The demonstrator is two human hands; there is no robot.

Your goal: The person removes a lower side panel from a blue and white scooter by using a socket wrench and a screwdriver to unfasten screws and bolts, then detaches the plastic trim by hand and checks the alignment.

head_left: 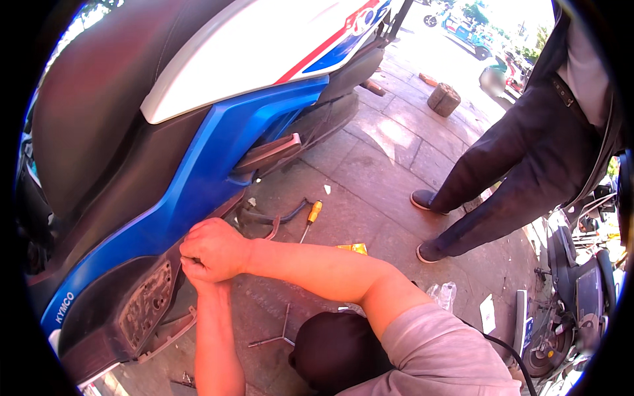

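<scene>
Both my hands meet at the lower edge of a scooter's blue side panel [191, 175]. My right hand [216, 247] is closed in a fist, resting over the fingers of my left hand [198, 271], which is closed too. Whatever they grip is hidden. Just below them, a dark lower cover [119, 317] shows a dirty, perforated patch. A screwdriver [316, 212] with a yellow handle lies on the paving beyond my right forearm, beside a dark curved part [267, 218]. Between my arms lies a three-armed metal wrench [285, 338], near a dark rounded shape [337, 353].
A person [522, 165] in dark trousers stands on the right. A footrest [269, 155] juts from the scooter. A wood block [444, 99] sits on the paving farther off. Another scooter [584, 297], a yellow packet [354, 249] and clear plastic [444, 296] are on the right.
</scene>
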